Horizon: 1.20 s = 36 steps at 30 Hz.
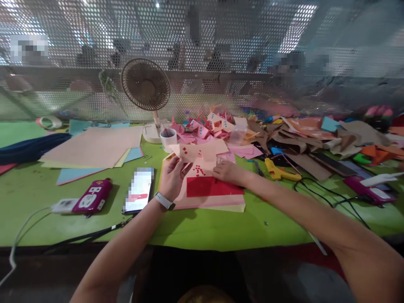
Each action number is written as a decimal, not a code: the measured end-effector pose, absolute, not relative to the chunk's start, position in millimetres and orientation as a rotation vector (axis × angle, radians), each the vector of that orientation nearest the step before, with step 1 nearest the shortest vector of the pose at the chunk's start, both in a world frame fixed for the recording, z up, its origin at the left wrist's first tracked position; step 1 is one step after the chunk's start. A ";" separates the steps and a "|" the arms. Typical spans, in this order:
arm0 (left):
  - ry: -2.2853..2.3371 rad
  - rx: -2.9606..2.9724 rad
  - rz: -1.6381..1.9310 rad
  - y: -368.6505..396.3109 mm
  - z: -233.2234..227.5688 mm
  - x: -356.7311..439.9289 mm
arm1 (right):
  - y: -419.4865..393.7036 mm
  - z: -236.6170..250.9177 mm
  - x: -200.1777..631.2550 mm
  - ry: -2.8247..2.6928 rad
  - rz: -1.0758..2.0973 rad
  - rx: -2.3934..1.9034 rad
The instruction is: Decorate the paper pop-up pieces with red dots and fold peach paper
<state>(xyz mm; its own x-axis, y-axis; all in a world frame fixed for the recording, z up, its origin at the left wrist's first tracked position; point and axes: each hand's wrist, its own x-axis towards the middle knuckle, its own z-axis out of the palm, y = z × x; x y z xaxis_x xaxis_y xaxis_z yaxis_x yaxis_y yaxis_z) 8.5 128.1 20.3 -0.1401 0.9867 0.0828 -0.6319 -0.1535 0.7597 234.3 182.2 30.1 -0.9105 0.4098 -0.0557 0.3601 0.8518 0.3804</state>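
Over the green table (221, 229), left hand (172, 174) pinching peach paper (186, 152), right hand (225, 171) fingers pressed on red dots (199, 171).

Both forearms are bare, no sleeves showing at all. The left hand (172, 176) has a white-banded smartwatch (164, 200) strapped at the wrist; across from the watch, the right hand (225, 171) wears nothing.

Phone (139, 190) left of paper stack (211, 198); fan (145, 85) behind; glue gun (279, 171) right.
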 end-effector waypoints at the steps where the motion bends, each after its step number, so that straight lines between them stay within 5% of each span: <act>1: 0.671 0.703 1.629 128.3 20.2 8.1 | 182.9 31.9 235.6 2.896 0.567 0.562; 7: 0.623 0.696 1.658 129.7 21.1 6.9 | 185.0 33.4 249.6 3.090 0.557 0.644; 10: 0.638 0.731 1.661 130.8 21.1 6.3 | 181.2 35.0 253.7 3.390 0.432 1.197; 13: 0.633 0.761 1.663 132.0 19.4 5.8 | 176.4 38.2 249.2 3.506 0.012 2.020; 16: 0.613 0.760 1.665 132.6 18.0 5.6 | 174.4 35.9 240.6 3.377 -0.378 2.365; 20: 0.653 0.734 1.668 132.2 18.6 5.8 | 174.4 24.8 235.7 3.252 -0.467 2.442; 28: 0.695 0.709 1.636 132.5 16.1 6.7 | 170.2 26.1 243.3 3.116 -0.143 2.179; 36: 0.703 0.670 1.660 132.8 21.6 7.3 | 167.9 20.1 243.2 3.060 -0.738 2.258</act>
